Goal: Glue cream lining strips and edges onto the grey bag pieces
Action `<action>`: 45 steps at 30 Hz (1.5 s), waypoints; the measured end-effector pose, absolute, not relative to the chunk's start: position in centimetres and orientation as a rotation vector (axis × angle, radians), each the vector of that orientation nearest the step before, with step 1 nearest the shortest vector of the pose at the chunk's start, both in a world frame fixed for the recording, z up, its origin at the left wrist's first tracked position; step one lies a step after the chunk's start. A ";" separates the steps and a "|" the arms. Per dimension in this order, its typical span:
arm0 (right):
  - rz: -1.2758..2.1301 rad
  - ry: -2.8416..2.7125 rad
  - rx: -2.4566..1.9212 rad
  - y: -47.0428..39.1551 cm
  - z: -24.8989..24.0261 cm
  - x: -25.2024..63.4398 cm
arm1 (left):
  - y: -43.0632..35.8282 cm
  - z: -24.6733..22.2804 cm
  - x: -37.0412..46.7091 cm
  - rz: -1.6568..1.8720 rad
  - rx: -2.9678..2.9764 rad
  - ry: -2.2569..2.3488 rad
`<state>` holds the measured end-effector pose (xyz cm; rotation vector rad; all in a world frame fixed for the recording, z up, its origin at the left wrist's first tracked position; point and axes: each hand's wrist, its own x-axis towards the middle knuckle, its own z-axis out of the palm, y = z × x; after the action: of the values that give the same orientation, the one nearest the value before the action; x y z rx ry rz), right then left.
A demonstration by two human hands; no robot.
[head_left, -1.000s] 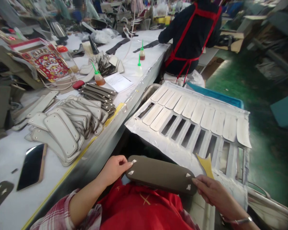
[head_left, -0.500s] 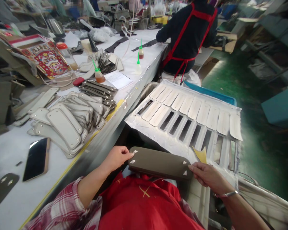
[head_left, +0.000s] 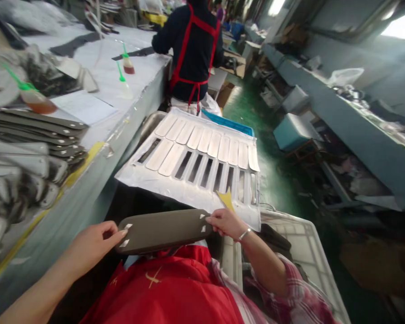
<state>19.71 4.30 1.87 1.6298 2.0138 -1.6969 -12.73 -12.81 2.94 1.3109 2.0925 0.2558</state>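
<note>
A long dark olive-grey panel [head_left: 165, 230] with rounded corners and small white tabs near its ends lies across my lap, in front of the red apron. My left hand [head_left: 96, 246] pinches its left end, the thumb at a white tab. At the opposite end my right hand [head_left: 224, 223] pinches the upper corner beside another tab. Just beyond is a white slotted board [head_left: 185, 192]. Pale rounded strips [head_left: 205, 140] fill its back row, while several front slots show dark. A yellow scrap [head_left: 226, 200] sits on the board's near edge.
On the table at left lie pale grey panels [head_left: 16, 164], dark panels [head_left: 37, 128] and green-tipped bottles [head_left: 128, 65]. A person in a red-strapped apron [head_left: 192, 54] is ahead. A white crate [head_left: 302, 256] stands at my right, a blue-grey bench [head_left: 357, 135] beyond the green floor.
My view has swung right, so table and board appear further left. Both hands still hold the panel; its right end now appears higher than its left.
</note>
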 end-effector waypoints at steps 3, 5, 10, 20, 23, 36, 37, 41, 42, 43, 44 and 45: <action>-1.707 2.016 1.631 4.5 1.4 20.1 | -12.1 3.2 -13.2 0.092 1.560 2.189; -1.743 2.019 1.638 4.4 1.3 20.3 | -11.1 3.7 -12.1 0.188 1.836 2.192; -1.783 2.015 1.630 4.3 1.7 20.3 | -6.7 3.6 -4.1 0.359 2.236 1.872; -1.800 2.045 1.580 4.5 1.7 20.8 | -3.4 0.7 2.0 0.249 2.257 1.674; -1.813 2.046 1.552 4.7 1.7 20.9 | -3.7 0.4 1.9 0.303 2.298 1.668; -1.525 2.168 1.487 5.4 3.5 20.2 | -3.6 -0.1 2.6 0.415 2.384 1.726; -1.499 2.185 1.478 5.4 3.6 20.2 | -3.6 0.0 2.7 0.404 2.381 1.727; -1.393 2.292 1.445 5.5 3.7 20.1 | -3.1 0.4 3.4 0.314 2.334 1.772; -1.381 2.305 1.437 5.5 3.7 20.1 | -3.0 0.5 3.6 0.284 2.323 1.782; -1.377 2.307 1.433 5.5 3.7 20.1 | -2.9 0.6 3.8 0.257 2.316 1.786; -1.378 2.303 1.430 5.5 3.7 20.1 | -2.9 0.7 4.0 0.236 2.315 1.784; -1.379 2.298 1.428 5.4 3.8 20.1 | -2.8 0.7 4.1 0.224 2.320 1.777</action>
<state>20.12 5.43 3.76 1.4277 2.2977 -1.3792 4.07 -2.82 0.69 2.3196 1.7767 0.2243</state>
